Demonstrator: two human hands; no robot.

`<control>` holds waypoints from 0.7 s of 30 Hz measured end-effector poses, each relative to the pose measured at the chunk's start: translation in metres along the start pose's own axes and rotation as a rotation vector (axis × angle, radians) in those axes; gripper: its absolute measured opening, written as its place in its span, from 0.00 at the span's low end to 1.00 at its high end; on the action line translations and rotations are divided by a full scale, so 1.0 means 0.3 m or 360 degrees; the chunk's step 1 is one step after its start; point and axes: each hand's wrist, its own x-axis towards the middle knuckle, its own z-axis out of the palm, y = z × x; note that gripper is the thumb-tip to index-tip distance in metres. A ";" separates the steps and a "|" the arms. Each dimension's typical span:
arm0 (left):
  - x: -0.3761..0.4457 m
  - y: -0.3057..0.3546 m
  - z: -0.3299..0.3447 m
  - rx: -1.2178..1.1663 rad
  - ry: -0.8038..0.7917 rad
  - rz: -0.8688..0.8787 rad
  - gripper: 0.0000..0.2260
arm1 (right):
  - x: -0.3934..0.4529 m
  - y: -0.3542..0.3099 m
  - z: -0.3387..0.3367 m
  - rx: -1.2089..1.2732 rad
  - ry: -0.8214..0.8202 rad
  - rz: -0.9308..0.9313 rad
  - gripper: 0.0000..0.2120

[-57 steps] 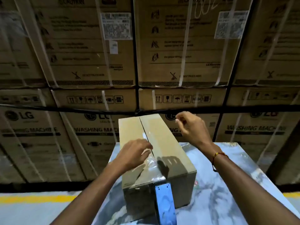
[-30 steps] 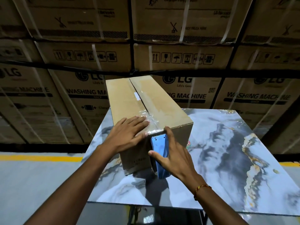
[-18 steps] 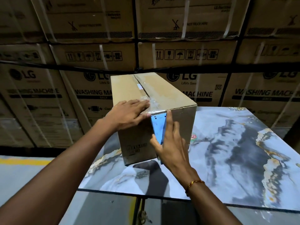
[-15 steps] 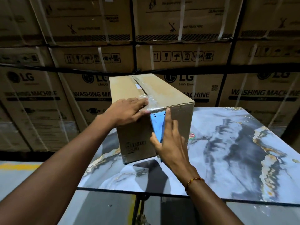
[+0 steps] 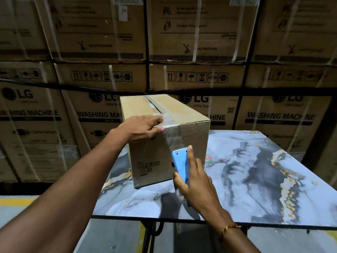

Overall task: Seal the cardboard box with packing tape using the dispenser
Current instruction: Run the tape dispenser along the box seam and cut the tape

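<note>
Gripping the light-blue plastic tape dispenser (image 5: 179, 164), the right hand (image 5: 196, 181) is closed around its body, serrated edge up against the near face of the brown cardboard box (image 5: 193, 139). A strip of clear packing tape (image 5: 170, 137) runs from it up over the near top edge, where the left hand (image 5: 141, 127) lies flat and open, pinning tape to the lid. The box sits at the near left of the marbled blue-grey table (image 5: 255, 172), stacked appliance cartons (image 5: 191, 42) behind. The seam looks covered; I'd say the next move is tearing the tape on the teeth and smoothing the tail down.
</note>
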 end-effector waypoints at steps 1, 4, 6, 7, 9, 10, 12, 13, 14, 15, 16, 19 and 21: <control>-0.001 0.001 -0.004 0.0016 -0.0023 0.0006 0.36 | 0.002 0.003 -0.003 0.0002 -0.0013 0.0001 0.42; 0.007 0.011 -0.015 0.0097 -0.0053 -0.0007 0.37 | 0.017 0.005 -0.009 -0.0008 -0.0060 -0.0005 0.41; 0.014 0.035 -0.010 0.0165 -0.0018 -0.0038 0.37 | 0.026 0.006 -0.013 -0.0007 -0.0089 0.0002 0.40; 0.016 0.049 -0.004 0.0211 0.0016 -0.0053 0.37 | 0.030 0.007 -0.014 -0.0007 -0.0100 0.0007 0.40; 0.018 0.070 0.009 0.0289 0.0105 -0.0080 0.37 | 0.040 0.008 -0.017 -0.0001 -0.0129 0.0021 0.39; 0.016 0.074 0.016 0.0317 0.0149 -0.0085 0.36 | 0.046 0.008 -0.019 0.0008 -0.0152 0.0032 0.39; 0.011 0.077 0.026 0.0356 0.0214 -0.0084 0.35 | 0.061 0.008 -0.025 0.0039 -0.0198 0.0038 0.39; 0.009 0.077 0.029 0.0365 0.0229 -0.0083 0.35 | 0.069 0.008 -0.030 0.0060 -0.0220 0.0041 0.39; 0.008 0.077 0.031 0.0368 0.0238 -0.0082 0.36 | 0.077 0.008 -0.036 0.0078 -0.0244 0.0048 0.39; 0.008 0.076 0.033 0.0368 0.0245 -0.0080 0.37 | 0.087 0.007 -0.041 0.0090 -0.0270 0.0055 0.39; 0.008 0.075 0.035 0.0367 0.0249 -0.0078 0.38 | 0.097 0.007 -0.047 0.0095 -0.0297 0.0060 0.39; 0.012 0.067 0.037 0.0346 0.0255 -0.0082 0.40 | 0.127 0.002 -0.064 0.0110 -0.0368 0.0064 0.37; 0.014 0.061 0.041 0.0337 0.0253 -0.0086 0.42 | 0.151 0.002 -0.075 0.0115 -0.0419 0.0077 0.36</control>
